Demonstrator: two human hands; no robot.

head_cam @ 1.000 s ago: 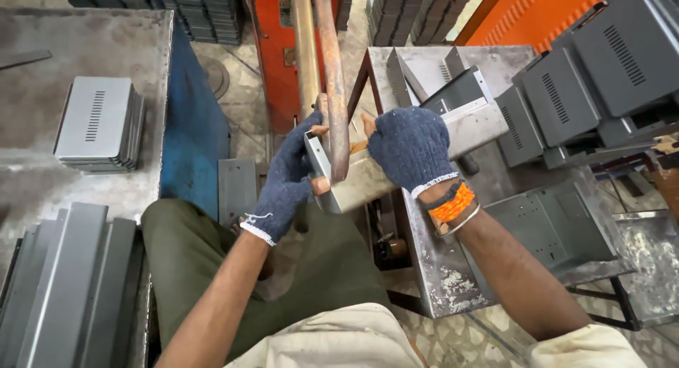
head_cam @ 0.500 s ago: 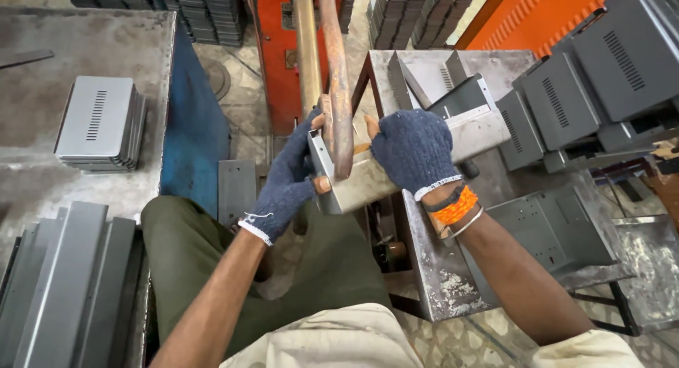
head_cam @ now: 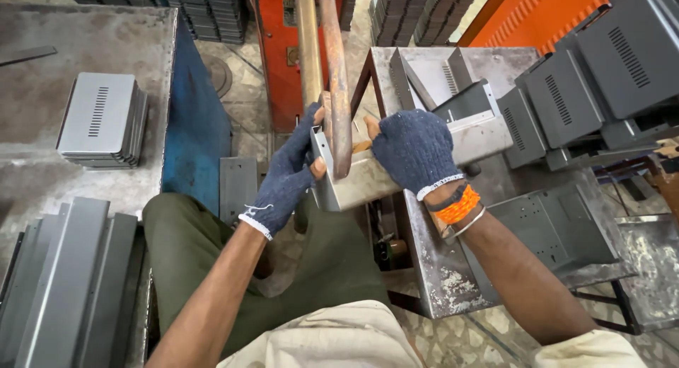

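Both gloved hands are clamped on a bent metal box (head_cam: 368, 177), left hand (head_cam: 286, 177) pinching its near corner, right hand (head_cam: 414, 152) pressed over the top. They hold it up against the rusty welder arm (head_cam: 338, 78), probably to keep the seam steady. Finished grey covers (head_cam: 99, 120) sit stacked left of that arm on the tabletop (head_cam: 42, 71).

Grey vented covers (head_cam: 102, 120) stacked on a worn table (head_cam: 42, 64).
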